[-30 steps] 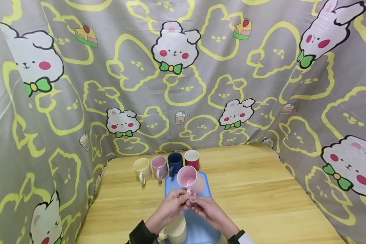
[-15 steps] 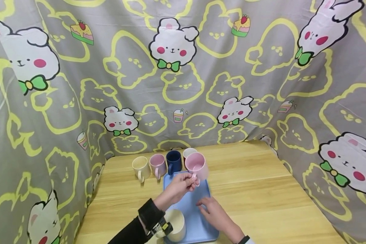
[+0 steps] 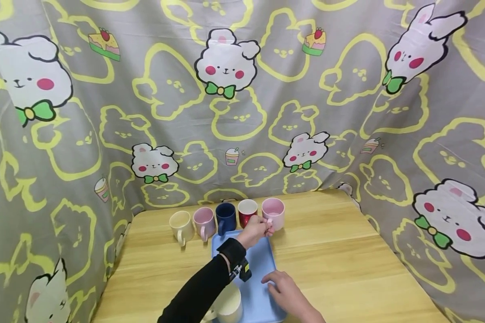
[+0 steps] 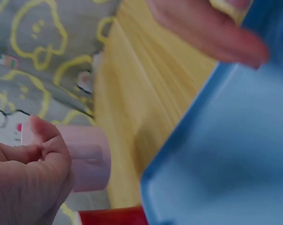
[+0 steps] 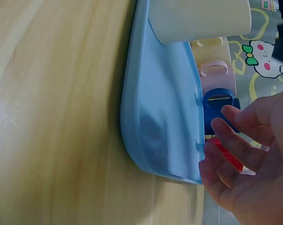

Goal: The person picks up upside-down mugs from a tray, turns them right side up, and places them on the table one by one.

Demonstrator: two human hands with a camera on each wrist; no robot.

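At the right end of a row of mugs, my left hand (image 3: pixel 258 229) pinches the handle of a pink mug (image 3: pixel 278 216). The mug is upright beside a red mug (image 3: pixel 244 218) with a white inside; whether its base touches the table cannot be told. In the left wrist view, thumb and fingers (image 4: pixel 52 150) meet at the pink handle. My right hand (image 3: pixel 288 296) hovers over the right edge of a blue tray (image 3: pixel 256 264), fingers loosely bent and holding nothing. A cream mug (image 3: pixel 231 309) stands on the tray's near left part, partly hidden by my left sleeve.
Left of the red mug stand a navy mug (image 3: pixel 228 220), a lilac mug (image 3: pixel 205 223) and a pale yellow mug (image 3: pixel 182 228), handles toward me. The wooden table (image 3: pixel 339 260) extends to the right. A patterned curtain (image 3: pixel 242 112) encloses the back and sides.
Both hands held the pink mug at first. The right hand let go and drew back; the left hand carried the mug away from me and right, to the row's right end.
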